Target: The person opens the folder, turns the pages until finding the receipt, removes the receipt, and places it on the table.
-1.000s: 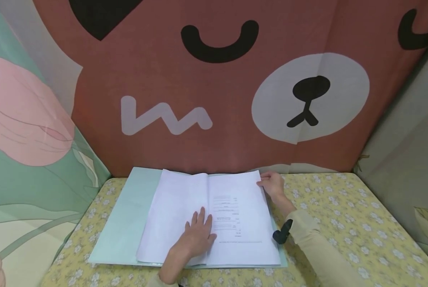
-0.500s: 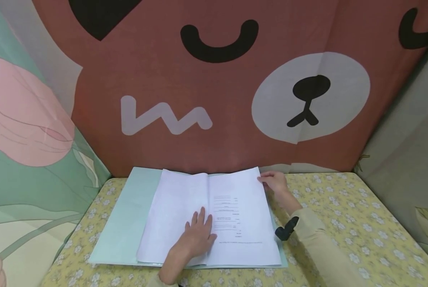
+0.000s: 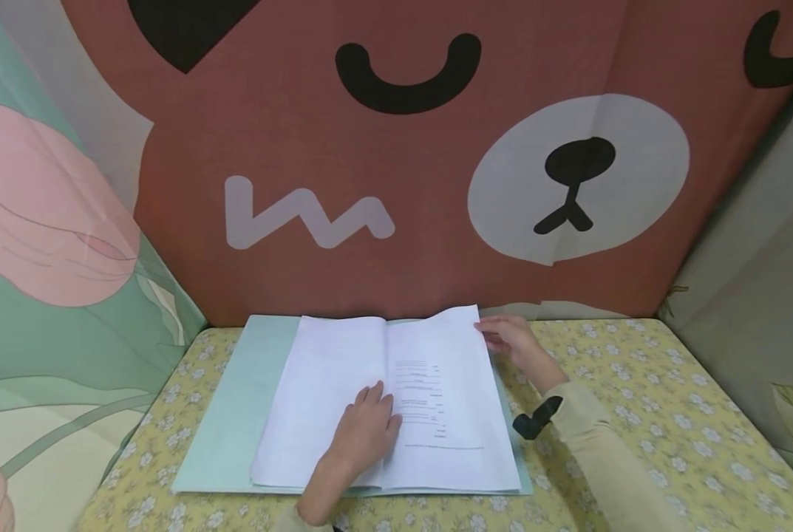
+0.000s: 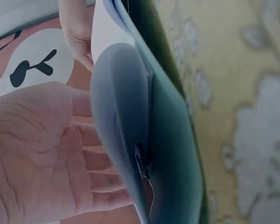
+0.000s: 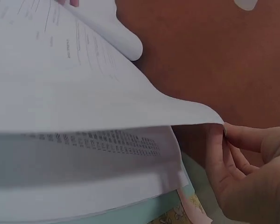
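A light green folder (image 3: 219,414) lies spread on the table with white printed sheets in it. My left hand (image 3: 364,432) rests on the inner side of the blank left-hand page (image 3: 323,369), close to the fold. Its fingers look nearly straight in the left wrist view, laid against the paper. At the far right corner, my right hand (image 3: 512,340) pinches the printed sheet (image 3: 449,391) between thumb and fingers. That corner is raised; in the right wrist view another printed page (image 5: 84,172) shows beneath the lifted sheet (image 5: 107,105). A dark clip (image 4: 142,161) shows inside the folder.
The table wears a yellow floral cloth (image 3: 635,399), which extends to the right of the folder. Behind its far edge hangs a brown bear-print curtain (image 3: 423,273). Patterned fabric (image 3: 70,332) closes the left side and grey fabric (image 3: 755,295) the right.
My right hand has lifted the sheet's far corner a little higher and shifted slightly away. The fingers of my left hand have drawn closer together in the same spot.
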`<control>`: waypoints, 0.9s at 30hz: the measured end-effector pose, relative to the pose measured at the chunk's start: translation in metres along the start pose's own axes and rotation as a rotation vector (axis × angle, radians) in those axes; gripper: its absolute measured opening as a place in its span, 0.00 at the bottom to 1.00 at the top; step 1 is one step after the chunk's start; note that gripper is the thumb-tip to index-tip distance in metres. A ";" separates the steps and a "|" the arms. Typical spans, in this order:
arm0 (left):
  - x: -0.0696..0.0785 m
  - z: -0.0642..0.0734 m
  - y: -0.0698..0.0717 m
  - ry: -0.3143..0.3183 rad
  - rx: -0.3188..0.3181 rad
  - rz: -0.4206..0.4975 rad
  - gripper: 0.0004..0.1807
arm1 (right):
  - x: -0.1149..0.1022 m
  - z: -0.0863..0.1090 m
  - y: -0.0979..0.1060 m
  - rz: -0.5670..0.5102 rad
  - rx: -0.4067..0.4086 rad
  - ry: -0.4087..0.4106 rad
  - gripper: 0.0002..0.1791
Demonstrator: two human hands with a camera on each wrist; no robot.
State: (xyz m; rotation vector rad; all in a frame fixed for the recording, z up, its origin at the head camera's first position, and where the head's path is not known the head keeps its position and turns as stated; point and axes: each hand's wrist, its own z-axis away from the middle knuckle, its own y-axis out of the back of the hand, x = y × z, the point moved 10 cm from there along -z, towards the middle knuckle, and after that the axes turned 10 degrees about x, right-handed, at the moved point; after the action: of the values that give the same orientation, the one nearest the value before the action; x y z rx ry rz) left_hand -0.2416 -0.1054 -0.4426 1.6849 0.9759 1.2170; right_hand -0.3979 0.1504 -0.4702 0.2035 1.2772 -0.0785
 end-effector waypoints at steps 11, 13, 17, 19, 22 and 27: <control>0.005 -0.004 0.010 0.025 0.076 0.039 0.19 | -0.007 0.014 -0.026 -0.236 -0.179 -0.154 0.29; 0.004 -0.005 0.010 0.025 0.080 0.042 0.19 | -0.010 0.017 -0.030 -0.241 -0.192 -0.168 0.31; 0.002 -0.006 0.009 0.030 0.084 0.073 0.20 | -0.016 0.024 -0.036 -0.249 -0.201 -0.176 0.33; 0.002 -0.006 0.010 0.043 0.083 0.130 0.21 | -0.019 0.026 -0.039 -0.257 -0.210 -0.172 0.33; 0.001 -0.006 0.011 0.080 0.078 0.279 0.25 | -0.024 0.030 -0.043 -0.276 -0.232 -0.172 0.33; 0.011 -0.010 0.022 0.125 0.082 0.562 0.32 | -0.036 0.035 -0.049 -0.318 -0.273 -0.174 0.33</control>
State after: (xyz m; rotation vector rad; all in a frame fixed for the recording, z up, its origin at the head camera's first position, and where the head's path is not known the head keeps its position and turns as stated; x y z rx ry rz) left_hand -0.2461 -0.1017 -0.4165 2.0468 0.6427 1.6766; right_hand -0.3834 0.0933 -0.4318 -0.2380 1.1236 -0.1882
